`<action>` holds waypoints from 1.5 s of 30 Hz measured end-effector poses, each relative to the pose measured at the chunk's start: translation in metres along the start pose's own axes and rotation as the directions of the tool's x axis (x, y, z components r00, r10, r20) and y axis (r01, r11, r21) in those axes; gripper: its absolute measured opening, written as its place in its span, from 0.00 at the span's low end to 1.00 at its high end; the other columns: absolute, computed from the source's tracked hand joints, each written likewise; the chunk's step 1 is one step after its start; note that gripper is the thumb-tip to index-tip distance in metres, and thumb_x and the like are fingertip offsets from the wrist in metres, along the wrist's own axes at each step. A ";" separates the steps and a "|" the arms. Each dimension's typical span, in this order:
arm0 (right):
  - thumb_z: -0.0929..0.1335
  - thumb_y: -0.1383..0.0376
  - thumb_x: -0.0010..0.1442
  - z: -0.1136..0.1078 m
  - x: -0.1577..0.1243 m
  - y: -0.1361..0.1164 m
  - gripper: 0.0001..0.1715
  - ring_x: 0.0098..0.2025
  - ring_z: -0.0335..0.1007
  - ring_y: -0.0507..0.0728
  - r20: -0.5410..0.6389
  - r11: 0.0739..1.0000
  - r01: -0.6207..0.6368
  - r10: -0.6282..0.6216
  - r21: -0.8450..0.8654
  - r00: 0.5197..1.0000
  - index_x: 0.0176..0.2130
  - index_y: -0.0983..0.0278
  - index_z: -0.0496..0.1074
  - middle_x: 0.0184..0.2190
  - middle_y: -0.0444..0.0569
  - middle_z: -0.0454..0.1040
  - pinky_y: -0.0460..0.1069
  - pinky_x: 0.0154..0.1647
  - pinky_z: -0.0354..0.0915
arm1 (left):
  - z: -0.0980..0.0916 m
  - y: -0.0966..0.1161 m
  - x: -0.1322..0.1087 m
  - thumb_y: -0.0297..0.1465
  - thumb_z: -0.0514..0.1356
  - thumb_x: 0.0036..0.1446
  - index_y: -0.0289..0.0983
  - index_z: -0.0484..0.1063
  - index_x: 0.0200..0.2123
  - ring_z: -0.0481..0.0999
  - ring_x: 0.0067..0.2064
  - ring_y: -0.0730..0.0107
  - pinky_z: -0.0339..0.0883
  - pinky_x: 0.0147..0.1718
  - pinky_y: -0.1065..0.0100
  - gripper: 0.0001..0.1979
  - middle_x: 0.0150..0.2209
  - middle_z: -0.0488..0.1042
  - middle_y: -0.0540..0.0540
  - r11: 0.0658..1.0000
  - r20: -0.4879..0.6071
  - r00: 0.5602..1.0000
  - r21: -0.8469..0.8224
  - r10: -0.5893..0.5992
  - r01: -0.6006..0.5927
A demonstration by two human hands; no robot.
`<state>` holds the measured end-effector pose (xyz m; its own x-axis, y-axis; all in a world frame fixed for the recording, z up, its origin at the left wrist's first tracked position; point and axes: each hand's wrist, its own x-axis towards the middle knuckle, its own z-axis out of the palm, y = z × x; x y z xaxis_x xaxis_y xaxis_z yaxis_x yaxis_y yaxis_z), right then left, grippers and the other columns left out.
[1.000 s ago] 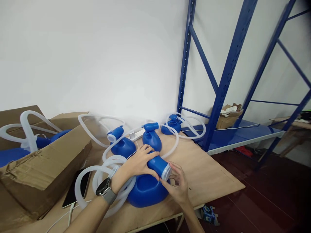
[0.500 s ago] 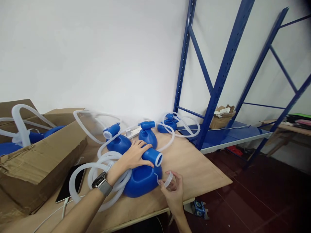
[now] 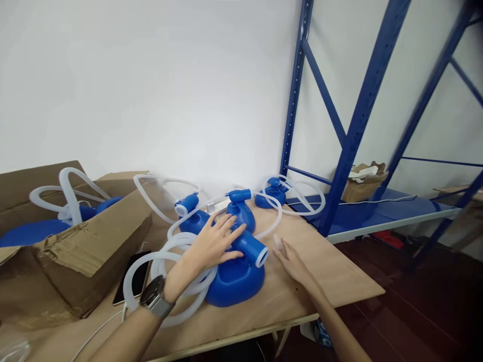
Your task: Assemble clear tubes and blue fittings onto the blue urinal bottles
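Observation:
A blue plastic container lies on the plywood table, its wide neck open and pointing right. A coil of clear tubing is attached on its left. My left hand rests on the neck with its fingers spread. My right hand lies low over the table to the right of the neck, fingers stretched out. A small clear cap sits at its fingertips. I cannot tell whether the fingers still touch the cap.
Three more blue containers with tubes stand behind, beside a white power strip. An open cardboard box holds others at the left. A phone lies by the box. Blue steel shelving stands at the right.
My right hand pulled the clear cap off the container's neck and moved it to the table at the right. My left hand's fingers loosened and spread on the neck.

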<state>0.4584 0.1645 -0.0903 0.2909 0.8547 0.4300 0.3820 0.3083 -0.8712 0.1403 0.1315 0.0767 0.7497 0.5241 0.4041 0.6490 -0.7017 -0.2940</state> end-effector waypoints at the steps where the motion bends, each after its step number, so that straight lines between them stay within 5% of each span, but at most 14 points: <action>1: 0.76 0.48 0.53 -0.002 0.000 -0.002 0.30 0.53 0.78 0.70 0.026 0.999 0.032 -0.031 -0.030 0.999 0.48 0.63 0.78 0.47 0.57 0.81 0.65 0.54 0.73 | -0.011 -0.004 -0.011 0.48 0.54 0.71 0.38 0.70 0.63 0.70 0.64 0.42 0.60 0.63 0.43 0.27 0.61 0.73 0.31 0.998 0.009 0.998 0.031 -0.057 0.056; 4: 0.69 0.48 0.64 -0.011 -0.007 -0.030 0.25 0.54 0.78 0.67 0.066 0.994 0.087 -0.083 -0.064 0.994 0.49 0.64 0.79 0.50 0.59 0.81 0.62 0.53 0.74 | -0.041 -0.021 -0.049 0.36 0.51 0.73 0.37 0.78 0.46 0.80 0.48 0.50 0.70 0.49 0.53 0.16 0.45 0.79 0.38 0.961 0.135 0.953 0.097 -0.270 0.258; 8: 0.65 0.56 0.71 -0.007 -0.029 -0.119 0.16 0.48 0.80 0.63 0.101 0.948 0.314 -0.309 -0.041 0.946 0.46 0.60 0.80 0.44 0.54 0.83 0.58 0.51 0.74 | -0.053 -0.039 -0.092 0.43 0.58 0.68 0.40 0.77 0.48 0.80 0.49 0.51 0.72 0.46 0.57 0.15 0.51 0.78 0.40 0.938 0.321 0.884 0.036 -0.339 0.346; 11: 0.66 0.62 0.71 0.024 -0.052 -0.183 0.11 0.45 0.79 0.63 0.328 0.760 0.650 -0.607 -0.028 0.724 0.47 0.56 0.79 0.42 0.50 0.82 0.59 0.50 0.73 | -0.043 -0.039 -0.105 0.43 0.67 0.60 0.40 0.74 0.56 0.76 0.57 0.47 0.72 0.51 0.54 0.23 0.59 0.73 0.37 0.942 0.347 0.883 -0.001 -0.316 0.337; 14: 0.70 0.62 0.69 0.068 -0.066 -0.214 0.12 0.52 0.74 0.67 0.569 0.607 0.784 -0.603 -0.128 0.560 0.52 0.59 0.77 0.45 0.53 0.81 0.62 0.55 0.69 | -0.032 -0.035 -0.107 0.40 0.71 0.55 0.39 0.74 0.53 0.72 0.60 0.42 0.70 0.52 0.51 0.25 0.59 0.72 0.35 0.944 0.297 0.902 -0.008 -0.314 0.331; 19: 0.69 0.60 0.70 0.115 -0.053 -0.217 0.12 0.51 0.73 0.64 0.729 0.628 0.746 -0.402 -0.221 0.554 0.51 0.60 0.76 0.47 0.53 0.75 0.58 0.55 0.67 | -0.031 -0.034 -0.105 0.42 0.68 0.59 0.39 0.72 0.52 0.76 0.55 0.46 0.69 0.51 0.52 0.22 0.54 0.76 0.37 0.962 0.223 0.940 -0.030 -0.257 0.270; 23: 0.69 0.62 0.69 0.124 -0.040 -0.215 0.09 0.49 0.71 0.63 0.758 0.661 0.700 -0.301 -0.271 0.578 0.47 0.61 0.76 0.43 0.50 0.72 0.60 0.56 0.63 | -0.040 -0.029 -0.097 0.43 0.64 0.63 0.37 0.70 0.51 0.82 0.45 0.48 0.71 0.44 0.55 0.19 0.45 0.81 0.40 0.952 0.365 0.887 -0.009 -0.283 0.307; 27: 0.66 0.68 0.70 0.129 -0.038 -0.209 0.07 0.45 0.71 0.60 0.761 0.697 0.682 -0.314 -0.221 0.567 0.45 0.62 0.75 0.40 0.49 0.69 0.56 0.51 0.65 | -0.046 -0.026 -0.086 0.36 0.61 0.62 0.39 0.71 0.48 0.83 0.42 0.50 0.69 0.34 0.61 0.13 0.44 0.81 0.43 0.944 0.416 0.855 0.034 -0.312 0.328; 33: 0.63 0.72 0.70 0.125 -0.045 -0.194 0.10 0.44 0.71 0.58 0.707 0.755 0.647 -0.401 -0.105 0.582 0.48 0.63 0.68 0.44 0.50 0.67 0.52 0.46 0.69 | -0.049 -0.033 -0.080 0.36 0.63 0.57 0.44 0.73 0.54 0.83 0.47 0.53 0.70 0.35 0.64 0.21 0.52 0.81 0.46 0.935 0.416 0.866 -0.090 -0.278 0.343; 40: 0.63 0.71 0.70 0.125 -0.033 -0.204 0.10 0.38 0.73 0.58 0.813 0.712 0.688 -0.313 -0.141 0.491 0.50 0.63 0.68 0.45 0.52 0.69 0.51 0.38 0.68 | -0.059 -0.043 -0.076 0.32 0.65 0.53 0.46 0.75 0.59 0.83 0.48 0.50 0.74 0.41 0.60 0.28 0.53 0.82 0.43 0.939 0.438 0.855 -0.068 -0.276 0.338; 45: 0.71 0.65 0.63 0.127 -0.017 -0.214 0.10 0.45 0.75 0.64 0.878 0.699 0.687 -0.182 -0.202 0.443 0.45 0.60 0.71 0.41 0.50 0.74 0.57 0.47 0.69 | -0.072 -0.049 -0.065 0.29 0.63 0.55 0.48 0.80 0.51 0.84 0.46 0.51 0.74 0.40 0.61 0.20 0.49 0.83 0.45 0.961 0.453 0.857 0.002 -0.247 0.277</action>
<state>0.2599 0.1370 0.0584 -0.7108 0.6892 0.1406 0.6435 0.7179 -0.2656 0.0501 0.0971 0.1274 0.5404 0.8410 0.0269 0.8312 -0.5286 -0.1722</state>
